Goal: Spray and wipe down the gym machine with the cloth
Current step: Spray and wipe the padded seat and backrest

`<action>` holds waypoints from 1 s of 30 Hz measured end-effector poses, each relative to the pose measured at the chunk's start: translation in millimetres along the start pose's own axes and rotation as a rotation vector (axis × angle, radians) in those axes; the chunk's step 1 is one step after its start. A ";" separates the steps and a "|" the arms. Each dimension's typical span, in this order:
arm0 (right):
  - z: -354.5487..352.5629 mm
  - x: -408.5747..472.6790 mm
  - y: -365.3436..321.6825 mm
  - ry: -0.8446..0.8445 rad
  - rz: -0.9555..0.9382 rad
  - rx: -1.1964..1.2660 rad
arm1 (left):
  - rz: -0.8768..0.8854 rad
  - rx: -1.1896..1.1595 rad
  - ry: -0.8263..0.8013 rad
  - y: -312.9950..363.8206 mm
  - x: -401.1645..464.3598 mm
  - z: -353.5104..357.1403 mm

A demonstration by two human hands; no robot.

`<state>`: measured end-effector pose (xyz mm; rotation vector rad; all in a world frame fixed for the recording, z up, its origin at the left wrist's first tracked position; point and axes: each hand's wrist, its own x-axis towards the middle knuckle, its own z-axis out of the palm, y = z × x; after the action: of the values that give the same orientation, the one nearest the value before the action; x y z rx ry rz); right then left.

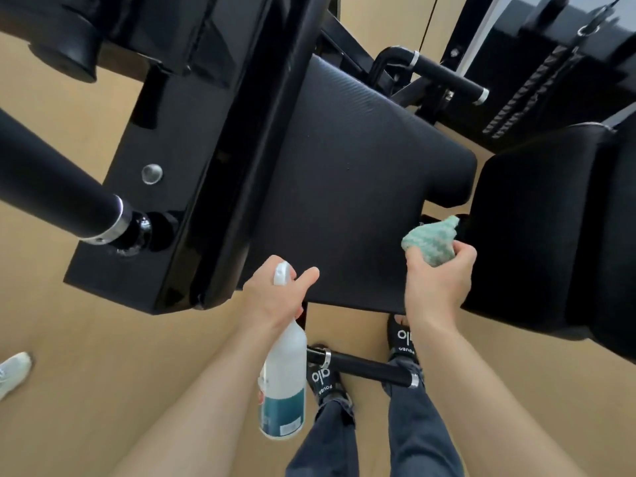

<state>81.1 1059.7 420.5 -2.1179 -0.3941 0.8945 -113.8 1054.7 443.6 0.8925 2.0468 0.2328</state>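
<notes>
Though the machine's (192,173) upper frame runs out of view and its glossy black parts blur, the ribbed black seat pad (347,187) shows plainly. The left hand (275,294) grips a spray bottle (284,380) at the pad's near edge; the white plastic body hangs long axis downward, nozzle toward the pad, trigger hidden. The right hand (437,280) clutches a bunched green-and-white cloth (432,241) at the pad's right corner; contact unclear.

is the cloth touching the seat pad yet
Cannot tell. In the head view the right hand holds the bunched cloth over the seat pad edge; no gap or contact shows.
</notes>
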 end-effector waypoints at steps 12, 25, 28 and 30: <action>49.1 -5.1 71.1 -0.488 -0.721 -0.675 | 0.090 0.157 -0.131 12.8 43.7 1.4; 147.3 81.1 42.1 -0.319 -0.602 -0.863 | 0.068 0.088 -0.094 7.6 68.6 13.9; 164.6 126.3 10.8 -0.310 -0.622 -0.860 | 0.096 0.097 -0.080 5.4 70.6 16.0; 164.7 133.9 7.2 -0.318 -0.653 -0.847 | 0.102 0.114 -0.075 6.5 70.6 16.5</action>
<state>58.0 1217.1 279.9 -2.2824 -1.7652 0.7185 -123.7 1104.1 391.1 1.0615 1.9631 0.1368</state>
